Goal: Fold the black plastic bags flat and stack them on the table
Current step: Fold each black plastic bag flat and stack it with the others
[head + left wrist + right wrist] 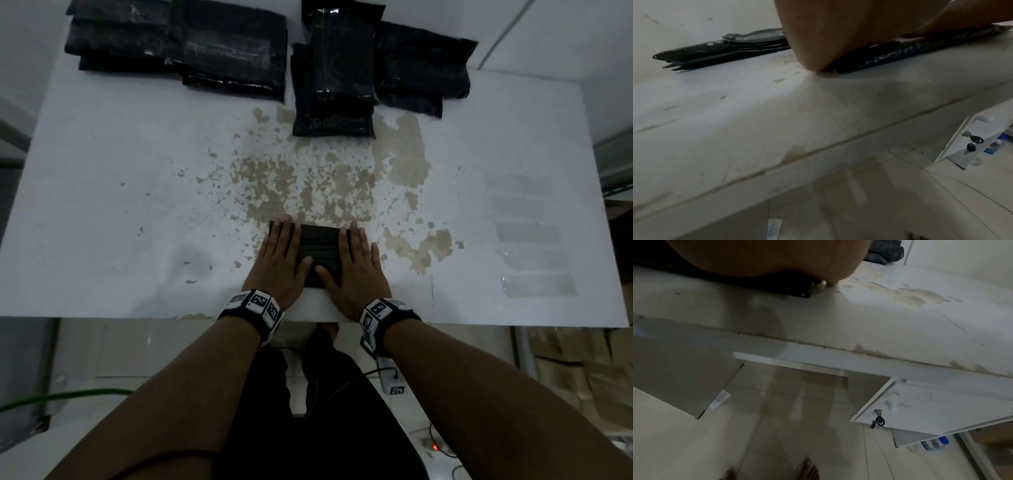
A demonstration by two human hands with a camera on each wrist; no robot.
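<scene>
both hands (pixel 322 263) press flat on a crinkly rectangular black bag (pixel 318 245).

Dim, cool light — soft shadows under hands (pixel 318 263); wrist views blurred, edges warped.

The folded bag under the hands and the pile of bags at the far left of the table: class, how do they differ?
The folded bag is a single small packet; the far-left pile is several wider bags stacked together. The folded bag lies near the table's front edge; the pile lies at the back. The left hand and right hand press flat on the folded bag; nothing touches the pile. Both are black plastic lying flat on the white table.
</scene>
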